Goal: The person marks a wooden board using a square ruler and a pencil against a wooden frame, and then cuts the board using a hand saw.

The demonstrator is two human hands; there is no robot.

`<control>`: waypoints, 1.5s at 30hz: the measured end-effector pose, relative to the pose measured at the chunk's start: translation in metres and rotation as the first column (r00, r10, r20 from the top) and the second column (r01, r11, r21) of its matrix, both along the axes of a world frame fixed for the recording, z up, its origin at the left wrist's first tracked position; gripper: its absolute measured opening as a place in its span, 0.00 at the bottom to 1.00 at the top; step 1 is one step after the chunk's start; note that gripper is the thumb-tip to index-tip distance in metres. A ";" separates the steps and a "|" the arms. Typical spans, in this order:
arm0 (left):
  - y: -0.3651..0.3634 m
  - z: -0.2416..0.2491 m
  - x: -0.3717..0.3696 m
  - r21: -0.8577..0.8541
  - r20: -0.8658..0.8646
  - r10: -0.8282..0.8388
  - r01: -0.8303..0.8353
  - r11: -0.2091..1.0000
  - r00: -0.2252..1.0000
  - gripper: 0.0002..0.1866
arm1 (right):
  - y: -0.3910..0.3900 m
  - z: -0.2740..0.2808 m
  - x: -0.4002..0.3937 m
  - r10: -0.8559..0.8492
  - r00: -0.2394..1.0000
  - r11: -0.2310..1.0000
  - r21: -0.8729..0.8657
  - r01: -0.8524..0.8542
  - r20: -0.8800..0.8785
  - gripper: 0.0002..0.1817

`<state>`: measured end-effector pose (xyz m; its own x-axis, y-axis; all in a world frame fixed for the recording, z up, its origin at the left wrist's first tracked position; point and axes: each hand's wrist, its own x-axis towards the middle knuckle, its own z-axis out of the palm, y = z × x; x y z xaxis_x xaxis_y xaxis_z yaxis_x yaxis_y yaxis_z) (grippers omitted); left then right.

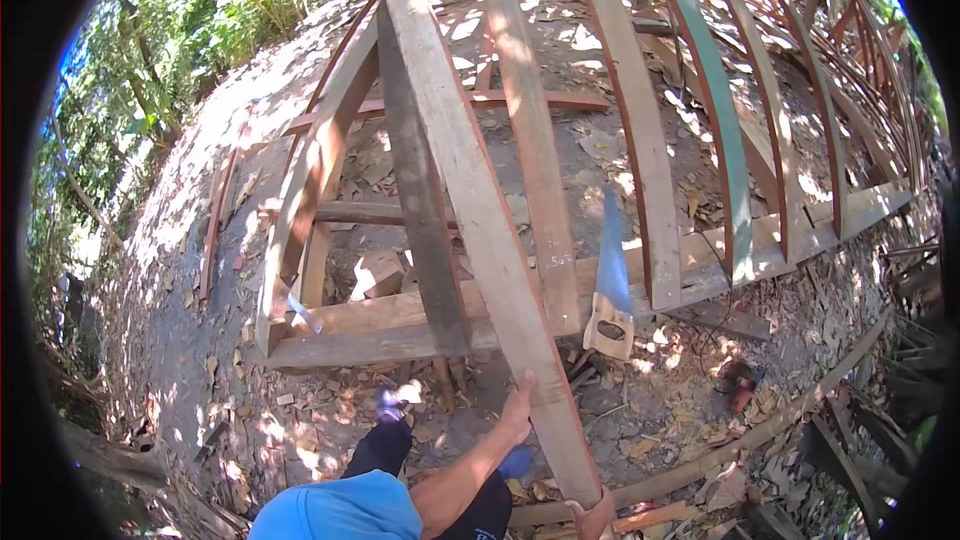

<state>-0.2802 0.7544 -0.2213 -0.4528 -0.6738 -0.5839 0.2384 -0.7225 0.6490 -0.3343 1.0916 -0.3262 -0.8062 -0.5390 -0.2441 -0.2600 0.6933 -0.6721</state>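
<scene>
A long wooden plank (470,190) slants across the frame, its near end by my body and its far end over the timber frame. My left hand (517,408) is closed around the plank's left edge, partway up from the near end. At the bottom edge of the view, my right hand (594,515) grips the near end; part of it is cut off. Right of the plank, a handsaw with a pale wooden handle (597,337) rests by the bottom beam, its blade (614,260) pointing away from me.
A bottom beam (370,348) carries several upright or slanting rafters, one of them green (715,100). A pale wood block (378,273) lies inside the frame. Leaf-strewn ground surrounds it. At right lie a long pole (770,425) and scrap wood; trees stand at upper left.
</scene>
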 end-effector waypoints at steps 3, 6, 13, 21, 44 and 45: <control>-0.002 -0.026 -0.013 0.000 0.024 -0.020 0.020 1.000 1.000 0.47 | 0.004 -0.014 -0.007 -0.003 0.998 1.000 -0.029 0.005 0.070 0.55; -0.011 -0.027 -0.028 0.014 0.003 -0.054 0.054 0.998 0.999 0.40 | -0.019 -0.005 -0.014 -0.163 0.945 0.981 -0.055 0.186 0.285 0.52; -0.037 -0.033 -0.056 -0.029 0.060 -0.059 0.061 0.998 0.996 0.41 | -0.036 -0.034 -0.038 -0.032 0.976 0.996 0.084 0.015 0.214 0.54; -0.063 -0.093 -0.057 -0.128 0.202 -0.053 0.080 0.989 0.978 0.49 | -0.079 -0.076 -0.071 0.086 0.955 0.981 0.144 -0.131 0.286 0.48; -0.096 -0.187 0.002 -0.192 0.472 -0.158 0.277 0.942 0.867 0.44 | -0.360 -0.040 -0.198 0.483 0.649 0.866 0.213 -0.452 -0.587 0.13; -0.094 -0.184 0.001 -0.163 0.462 -0.159 0.260 0.952 0.873 0.44 | -0.360 -0.029 -0.203 0.446 0.686 0.881 0.147 -0.450 -0.575 0.15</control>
